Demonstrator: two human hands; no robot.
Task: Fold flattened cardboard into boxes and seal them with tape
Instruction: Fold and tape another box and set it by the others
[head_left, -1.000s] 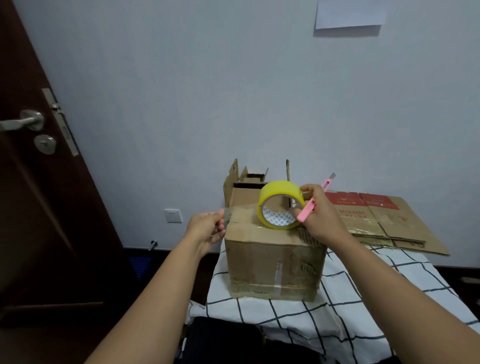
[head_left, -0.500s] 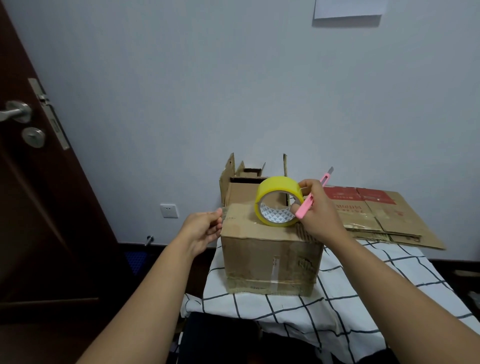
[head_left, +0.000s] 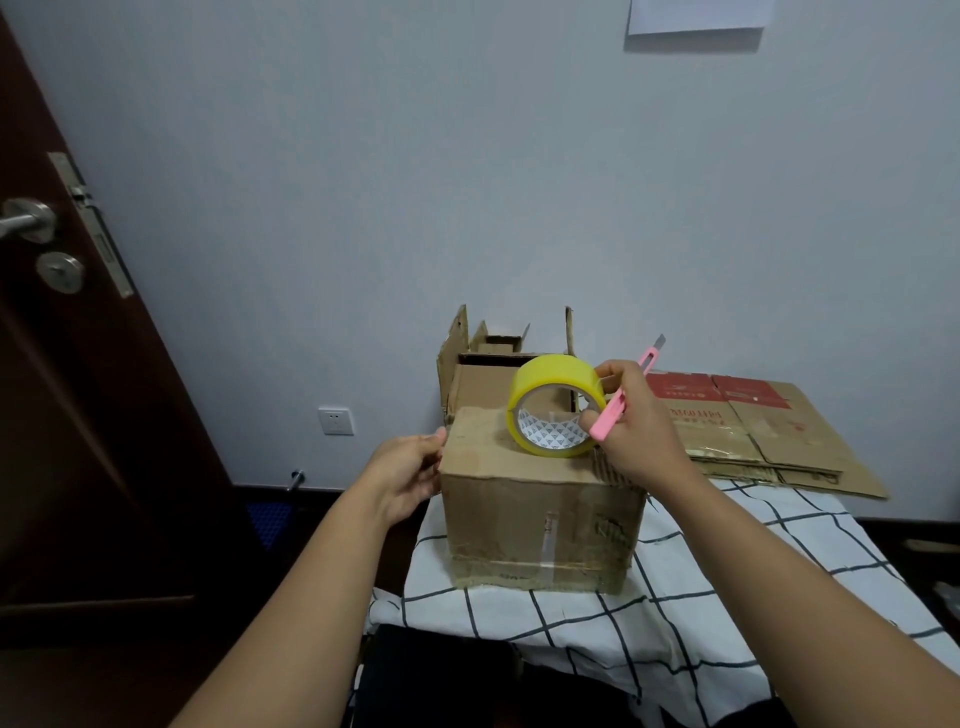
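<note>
Both hands work a box that stands at the near left corner of the surface, which is draped in a checked cloth. Left hand presses against the upper left edge of the box, fingers curled over the corner, seemingly pinning the tape's free end, though the clear strip is hard to make out. Right hand grips a yellow tape roll standing on edge on the box top, toward its right side, and holds a pink knife in the same grasp, blade end pointing up and away.

Behind, touching or just beside the box, an open box shows raised flaps; flat cardboard lies along the far right edge of the surface.

Judging by the pose, a strip is being laid across the top seam. Done well, the left hand would keep the end anchored over the edge while the roll is drawn taut toward the right edge, low to the cardboard so the strip lies flat and centred on the seam. The roll should pass the edge before any cut, leaving overhang to press down the side. With roll and knife sharing one grasp, the blade wants care near the thumb.
</note>
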